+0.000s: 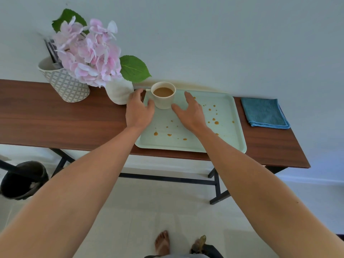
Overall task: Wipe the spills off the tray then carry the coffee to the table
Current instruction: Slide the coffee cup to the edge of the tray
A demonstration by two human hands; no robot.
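Note:
A cream cup of milky coffee stands at the far left corner of a pale green tray. Brown coffee spills dot the tray's middle and right. My left hand is spread open just left of the cup, its thumb close to the cup's base. My right hand is spread open just right of the cup, over the tray. Neither hand holds anything. A folded blue cloth lies on the table to the right of the tray.
The tray sits on a narrow dark wooden table against a pale wall. A white vase with pink flowers and a patterned pot stand left of the cup. A black bucket is on the floor, left.

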